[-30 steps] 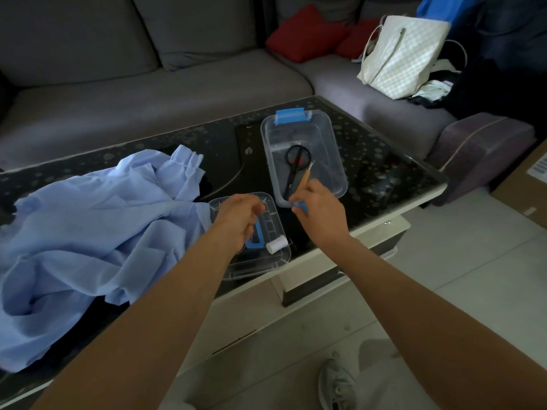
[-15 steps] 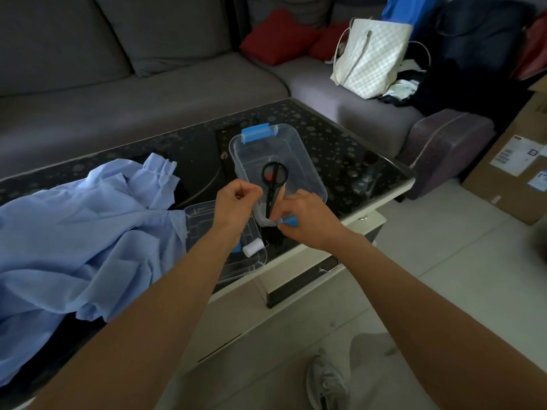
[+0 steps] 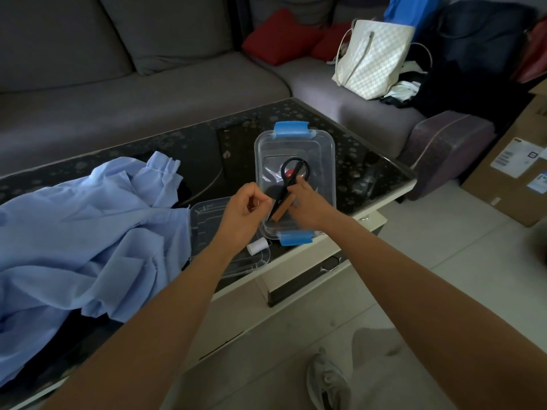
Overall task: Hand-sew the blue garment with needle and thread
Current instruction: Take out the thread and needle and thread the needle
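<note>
Two hands meet over the near end of the box (image 3: 330,161), which stands open on the table (image 3: 355,161). The left hand (image 3: 245,213) is clenched, thumb against forefinger as in a pinch. Whether thread or a needle lies between them is too small to tell. The right hand (image 3: 310,207) grasps a small brown strip (image 3: 281,211) with its fingers curled round it, low over the box. I take this for a needle holder, but cannot be sure. Black scissors (image 3: 291,173) lie inside the box. The lid (image 3: 207,229) lies just beside it, with a white spool (image 3: 257,247) on its near edge.

The garment (image 3: 88,226) lies crumpled on the left part of the table, touching the lid, and neither hand is on it. No sewing has begun, and the step in hand looks like getting needle and thread ready.

The garment looks thin, light and limp. It probably slides easily on the glossy top and will not hold a shape. It is best held close to the place to be sewn, with a fold of the edge pinched flat between thumb and forefinger and the bulk left on the table. A needle would be stiff, sharp and easy to drop, so it wants a firm pinch near the eye. Thread is limp and light. The spool seems light enough to roll off the lid if the thread is tugged.
</note>
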